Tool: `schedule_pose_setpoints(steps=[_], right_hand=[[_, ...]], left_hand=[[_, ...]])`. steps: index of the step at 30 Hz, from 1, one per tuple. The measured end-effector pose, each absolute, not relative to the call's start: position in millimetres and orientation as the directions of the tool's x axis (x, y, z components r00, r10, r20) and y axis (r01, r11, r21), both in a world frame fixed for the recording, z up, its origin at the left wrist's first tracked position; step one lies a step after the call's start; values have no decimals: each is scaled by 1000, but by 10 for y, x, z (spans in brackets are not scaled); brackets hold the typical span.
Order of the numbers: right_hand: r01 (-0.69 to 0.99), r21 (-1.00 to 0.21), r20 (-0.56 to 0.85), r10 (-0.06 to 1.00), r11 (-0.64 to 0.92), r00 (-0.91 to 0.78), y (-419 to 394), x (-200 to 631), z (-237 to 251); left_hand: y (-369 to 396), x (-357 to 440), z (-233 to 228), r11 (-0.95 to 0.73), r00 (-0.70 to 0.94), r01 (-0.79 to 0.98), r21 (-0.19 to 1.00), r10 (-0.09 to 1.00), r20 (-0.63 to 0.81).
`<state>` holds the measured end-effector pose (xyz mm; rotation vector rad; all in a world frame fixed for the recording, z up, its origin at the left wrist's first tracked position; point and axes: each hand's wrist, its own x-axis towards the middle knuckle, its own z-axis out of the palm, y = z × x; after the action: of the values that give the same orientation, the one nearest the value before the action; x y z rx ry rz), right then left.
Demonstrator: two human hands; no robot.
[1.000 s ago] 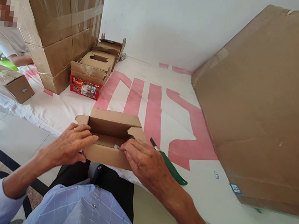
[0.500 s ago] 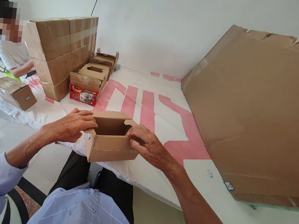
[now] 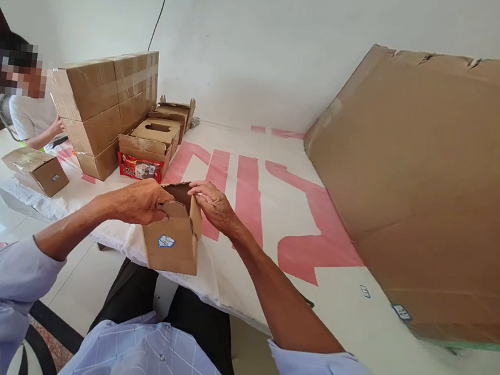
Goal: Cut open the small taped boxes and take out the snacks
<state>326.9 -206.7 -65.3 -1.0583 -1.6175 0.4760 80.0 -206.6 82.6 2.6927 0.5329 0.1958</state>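
A small open-topped cardboard box (image 3: 174,251) stands at the front edge of the cloth-covered table, its narrow end with a blue-edged sticker turned toward me. My left hand (image 3: 142,200) is closed on the flap at that near end. Across the opening, my right hand (image 3: 214,203) grips the upper edge of the long side flap with bent fingers. Both hands partly cover the opening, and only a dark strip of the interior shows. Just beyond the box lies a red food packet (image 3: 139,167), leaning against an opened carton (image 3: 144,146).
Taped cartons (image 3: 93,91) are stacked at the back left, beside a seated person (image 3: 33,108). A single taped box (image 3: 38,169) sits at the table's left end. One large cardboard sheet or box (image 3: 434,190) takes up the right side. Red lettering (image 3: 249,193) marks the white cloth.
The box has turned, so its stickered short end now faces me. My left hand has gone from the rim to the end flap; my right hand has shifted left along with the box.
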Motion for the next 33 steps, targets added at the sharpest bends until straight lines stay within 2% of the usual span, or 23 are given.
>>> schedule_pose_setpoints(steps=[4, 6, 8, 11, 15, 25, 33], right_hand=[[419, -825, 535, 763, 380, 362, -2300, 3318, -687], [451, -836, 531, 673, 313, 516, -2601, 3323, -681], [493, -822, 553, 601, 285, 576, -2951, 3277, -683], [541, -791, 591, 582, 285, 558, -3375, 3126, -743], [517, -796, 582, 633, 314, 511, -3526, 2930, -912], [461, -808, 581, 626, 368, 520, -3324, 2752, -1050], [437, -826, 559, 622, 356, 549, -3326, 2708, -1031]], left_hand=[[-2069, 1038, 707, -773, 941, 275, 572, 338, 5], [-2060, 1161, 631, -762, 936, 277, 586, 352, 15], [-2036, 1279, 550, -756, 929, 291, 586, 371, 18], [-1988, 1427, 444, -719, 936, 280, 636, 352, -15], [-1941, 1549, 387, -658, 946, 265, 705, 319, -57], [-1920, 1631, 427, -547, 885, 339, 766, 460, -63], [-1991, 1710, 415, -413, 873, 322, 852, 477, -99]])
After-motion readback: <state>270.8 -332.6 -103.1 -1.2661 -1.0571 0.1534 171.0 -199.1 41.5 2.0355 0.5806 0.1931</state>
